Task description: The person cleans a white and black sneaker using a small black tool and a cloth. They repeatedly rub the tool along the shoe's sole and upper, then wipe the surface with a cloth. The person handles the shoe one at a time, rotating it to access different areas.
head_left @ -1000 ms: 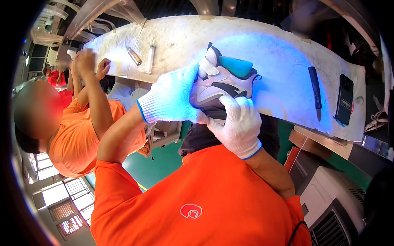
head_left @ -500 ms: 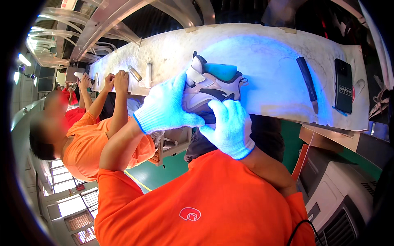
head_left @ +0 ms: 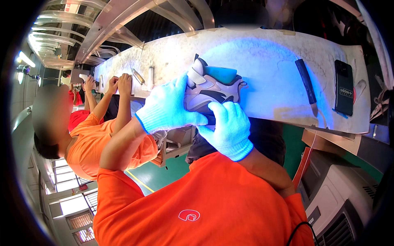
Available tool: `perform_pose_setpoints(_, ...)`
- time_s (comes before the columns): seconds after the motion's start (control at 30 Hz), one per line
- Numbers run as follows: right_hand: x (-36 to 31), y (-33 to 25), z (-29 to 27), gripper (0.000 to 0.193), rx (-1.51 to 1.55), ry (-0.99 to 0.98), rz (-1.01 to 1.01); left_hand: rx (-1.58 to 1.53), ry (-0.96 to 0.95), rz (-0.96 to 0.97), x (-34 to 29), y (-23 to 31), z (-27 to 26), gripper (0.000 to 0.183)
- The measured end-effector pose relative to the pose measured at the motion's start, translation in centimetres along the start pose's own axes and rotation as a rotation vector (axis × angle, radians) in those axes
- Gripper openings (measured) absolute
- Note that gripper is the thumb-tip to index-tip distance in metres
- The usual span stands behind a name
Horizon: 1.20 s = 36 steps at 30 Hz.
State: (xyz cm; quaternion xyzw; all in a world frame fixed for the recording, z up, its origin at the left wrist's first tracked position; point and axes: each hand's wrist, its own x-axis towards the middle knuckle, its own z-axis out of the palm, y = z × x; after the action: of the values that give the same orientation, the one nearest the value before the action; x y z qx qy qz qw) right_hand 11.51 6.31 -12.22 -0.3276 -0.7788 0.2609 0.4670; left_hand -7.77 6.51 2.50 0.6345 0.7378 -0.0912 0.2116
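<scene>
A grey and white shoe (head_left: 210,87) with black side markings lies on its side at the near edge of the bench. Out of its opening shows a teal insert (head_left: 222,74) that looks like a shoe last. My left hand (head_left: 166,104), in a white knit glove lit blue, wraps the shoe's left end, its thumb along the near side. My right hand (head_left: 230,130), gloved alike, pinches the near lower edge with thumb and fingers bent. Both thumbs almost meet there, and the fingertips hide part of that edge.
A dark-handled tool with a pointed tip (head_left: 306,82) and a black phone (head_left: 344,88) lie to the right on the pale bench (head_left: 262,53). At left, a co-worker in orange rests their hands (head_left: 122,85) near a slim metal tool (head_left: 138,76). A grey machine (head_left: 334,184) stands lower right.
The whole view has shifted slightly. Both gloved hands keep nearly the same grip on the shoe, with only a slight change in the right hand's fingers.
</scene>
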Motion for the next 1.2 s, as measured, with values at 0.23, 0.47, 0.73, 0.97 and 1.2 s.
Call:
perform_pose_setpoints(0.23,0.2,-0.2,-0.6,0.063,0.032,-0.012,0.017,0.066,-0.073,0.105,-0.4,-0.3,-1.6,0.131)
perform_pose_setpoints(0.47,0.6,0.4,-3.0,0.068,0.172,-0.024,0.343,0.097,-0.450,0.349,1.4,2.6,-8.9,0.138)
perform_pose_setpoints(0.73,-0.7,-1.0,-3.4,0.055,0.312,0.135,0.532,0.487,-0.651,0.230,3.9,10.0,-11.4,0.131)
perform_pose_setpoints(0.97,-0.7,-0.9,-3.2,0.048,0.279,0.206,0.422,0.610,-0.699,0.188,4.1,12.2,-12.0,0.138)
perform_pose_setpoints(1.2,-0.4,0.5,-2.5,0.049,0.316,0.240,0.278,0.555,-0.634,0.259,4.1,9.6,-11.6,0.140)
